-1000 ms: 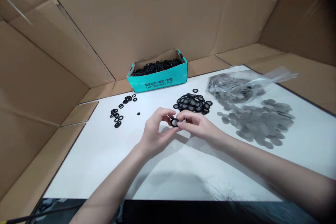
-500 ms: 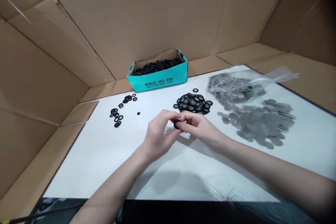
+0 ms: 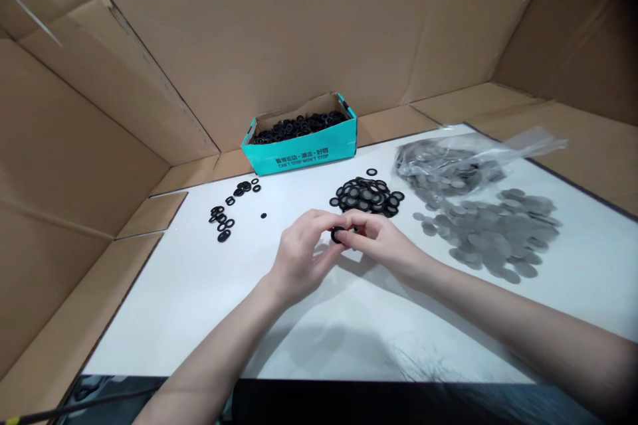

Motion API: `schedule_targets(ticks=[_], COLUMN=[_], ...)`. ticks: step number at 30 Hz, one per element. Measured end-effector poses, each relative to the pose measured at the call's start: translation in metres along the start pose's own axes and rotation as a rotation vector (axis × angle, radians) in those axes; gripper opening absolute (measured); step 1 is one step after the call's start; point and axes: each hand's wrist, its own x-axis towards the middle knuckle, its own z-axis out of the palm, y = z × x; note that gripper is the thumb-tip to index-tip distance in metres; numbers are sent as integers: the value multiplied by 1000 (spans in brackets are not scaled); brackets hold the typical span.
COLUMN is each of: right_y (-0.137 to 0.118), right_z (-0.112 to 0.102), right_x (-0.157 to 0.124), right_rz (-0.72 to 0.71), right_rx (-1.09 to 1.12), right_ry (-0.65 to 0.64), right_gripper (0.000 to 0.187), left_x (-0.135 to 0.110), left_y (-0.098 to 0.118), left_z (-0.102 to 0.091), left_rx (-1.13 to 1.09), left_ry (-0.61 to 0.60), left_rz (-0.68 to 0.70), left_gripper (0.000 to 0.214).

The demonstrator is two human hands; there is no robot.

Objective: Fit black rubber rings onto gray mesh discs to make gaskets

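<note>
My left hand (image 3: 302,254) and my right hand (image 3: 383,240) meet over the middle of the white table (image 3: 199,292). Together their fingertips pinch one small black ring (image 3: 337,235) between them. Just behind the hands lies a heap of black rings with grey mesh inside (image 3: 367,196). To the right of my right hand spreads a pile of loose grey mesh discs (image 3: 491,232).
A teal box (image 3: 300,145) full of black rings stands at the back. Loose black rings (image 3: 226,212) are scattered at the left. A clear plastic bag of grey discs (image 3: 448,163) lies at the back right. Cardboard walls surround the table.
The ring has turned in my fingertips from face-on to more edge-on, and both hands have drawn slightly closer together. Nothing else has moved.
</note>
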Motion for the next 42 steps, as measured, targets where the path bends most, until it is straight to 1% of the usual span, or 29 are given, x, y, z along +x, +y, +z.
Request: schedule_targets(ticks=[4,7,9,11,13,17,20,22,24,26,29,31,35,37,39,42], right_y=[1,3,4,6,6,4,4,5,7,10,14,16,17,15,10,0], right_z=[-1,-2,-4,-6,-10,-24,-35,-41,-45,-48,-49,-50,-49,-49,-49,-52], right_x=[1,1,2,4,6,11,15,17,19,21,22,21,21,22,22,20], right_rz=[5,-14,-44,-103,-196,-368,-394,-383,-391,-422,-476,-502,-503,-506,-518,-510], right_rx=[-16,-46,-94,-173,-288,-560,-687,-736,-796,-875,-980,-1038,-1116,-1102,-1061,-1015], right_ry=[-19,-10,19,73,155,302,391,426,410,341,259,266,357,409,455,491], right_gripper=[25,24,22,20,17,9,6,10,8,3,10,13,15,16,17,24], left_x=[0,1,1,2,2,3,3,4,5,6,6,4,-2,-5,-10,-18], left_y=[0,-1,-3,-6,-10,-22,-30,-36,-41,-46,-52,-57,-74,-86,-99,-114], left_z=[-2,-4,-6,-8,-11,-19,-26,-31,-36,-41,-45,-47,-53,-60,-68,-80], left_rx=[-17,-43,-57,-52,-25,41,82,97,108,131,174,202,350,481,640,737], left_ry=[-30,-72,-109,-121,-90,28,102,128,141,144,136,140,137,86,-16,-31], left_rz=[13,13,12,-3,-42,-143,-212,-251,-267,-267,-292,-353,-510,-604,-759,-882], left_gripper=[35,39,43,44,45,38,33,32,32,30,23,21,24,27,30,34])
